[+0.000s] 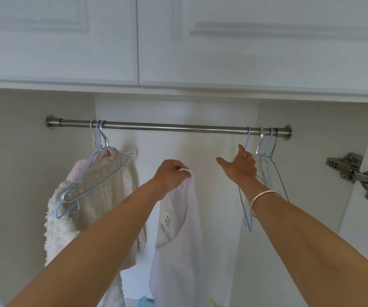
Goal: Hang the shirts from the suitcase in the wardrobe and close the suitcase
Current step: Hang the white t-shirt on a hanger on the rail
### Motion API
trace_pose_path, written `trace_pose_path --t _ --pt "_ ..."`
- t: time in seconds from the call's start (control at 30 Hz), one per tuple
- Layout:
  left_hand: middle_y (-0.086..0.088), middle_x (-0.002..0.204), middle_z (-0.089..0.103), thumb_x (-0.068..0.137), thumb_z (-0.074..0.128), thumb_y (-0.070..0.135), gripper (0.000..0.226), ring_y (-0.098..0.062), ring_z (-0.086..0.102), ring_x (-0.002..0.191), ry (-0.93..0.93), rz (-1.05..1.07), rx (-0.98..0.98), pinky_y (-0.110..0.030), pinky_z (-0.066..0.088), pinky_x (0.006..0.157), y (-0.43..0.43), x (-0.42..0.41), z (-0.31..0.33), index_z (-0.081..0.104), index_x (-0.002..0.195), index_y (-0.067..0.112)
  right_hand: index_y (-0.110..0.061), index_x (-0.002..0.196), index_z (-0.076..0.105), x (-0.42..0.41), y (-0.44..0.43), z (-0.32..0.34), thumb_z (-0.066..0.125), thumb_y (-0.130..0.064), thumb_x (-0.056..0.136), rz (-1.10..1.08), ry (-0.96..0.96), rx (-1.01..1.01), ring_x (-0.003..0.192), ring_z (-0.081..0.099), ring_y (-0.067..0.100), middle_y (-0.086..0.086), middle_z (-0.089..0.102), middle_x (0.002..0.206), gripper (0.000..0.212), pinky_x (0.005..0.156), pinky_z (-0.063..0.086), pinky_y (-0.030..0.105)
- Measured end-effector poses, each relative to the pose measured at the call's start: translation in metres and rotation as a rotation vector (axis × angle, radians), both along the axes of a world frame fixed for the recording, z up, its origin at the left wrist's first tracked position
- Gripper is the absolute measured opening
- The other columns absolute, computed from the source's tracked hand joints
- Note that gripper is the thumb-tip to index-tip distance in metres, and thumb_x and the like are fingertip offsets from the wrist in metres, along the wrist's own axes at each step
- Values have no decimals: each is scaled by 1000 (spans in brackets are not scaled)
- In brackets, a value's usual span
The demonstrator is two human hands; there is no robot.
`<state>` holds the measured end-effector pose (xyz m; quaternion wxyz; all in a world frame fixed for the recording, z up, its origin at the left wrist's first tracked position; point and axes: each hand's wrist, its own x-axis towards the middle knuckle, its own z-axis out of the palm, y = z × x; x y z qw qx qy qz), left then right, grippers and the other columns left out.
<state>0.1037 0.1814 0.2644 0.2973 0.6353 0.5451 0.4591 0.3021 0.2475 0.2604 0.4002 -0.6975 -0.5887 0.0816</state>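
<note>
— Where is the shirt seen?
— It is held up below the middle of the rail, its top edge pinched in the left hand.
— And the right hand?
— It is stretched out, fingers spread, at the empty hangers hung at the rail's right end; whether one is touched cannot be told. A bracelet is worn on that wrist.
— And at the rail's left end?
— Woolly garments are hung there.

Open stretch of rail above the left hand gripping the shirt, hung fluffy garments crowding left of the grip, empty hangers bunched to its right, at the right hand.
</note>
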Motion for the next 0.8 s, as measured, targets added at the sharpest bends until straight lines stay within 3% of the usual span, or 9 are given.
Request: trace_pose_path --t 0.1,0.2,0.33,0.5,0.8 --pt "7 76 63 83 62 5 12 -10 57 72 20 5 2 -17 44 61 9 2 2 67 75 12 -19 152 13 -3 19 -9 57 -59 83 -6 -130 -91 143 21 35 16 27 154 91 112 24 49" --pt "7 75 63 82 62 4 11 -8 56 69 58 32 1 -16 44 59 19 3 2 68 77 11 -19 149 17 -10 29 -22 61 -40 85 -44 -215 -43 141 22 34 17 22 152 80 109 30 47" --pt "9 74 64 80 63 2 14 -7 58 71 82 18 -2 -16 44 59 28 9 -1 69 74 13 -15 148 17 -5 43 -29 62 -23 87 -88 -20 3 134 33 39 21 24 149 76 104 39 47" --pt "7 76 64 80 62 2 14 -11 58 77 108 7 -13 -16 45 61 36 15 -5 71 80 12 -9 146 15 2 55 -22 45 -11 94 -57 237 -31 115 55 40 23 52 131 60 93 45 44" --pt "9 75 63 81 62 2 14 -6 57 72 113 4 -8 -16 45 59 48 24 -7 73 86 8 0 133 30 12 52 -21 38 -7 98 -109 371 33 120 52 38 23 50 134 36 94 43 39"
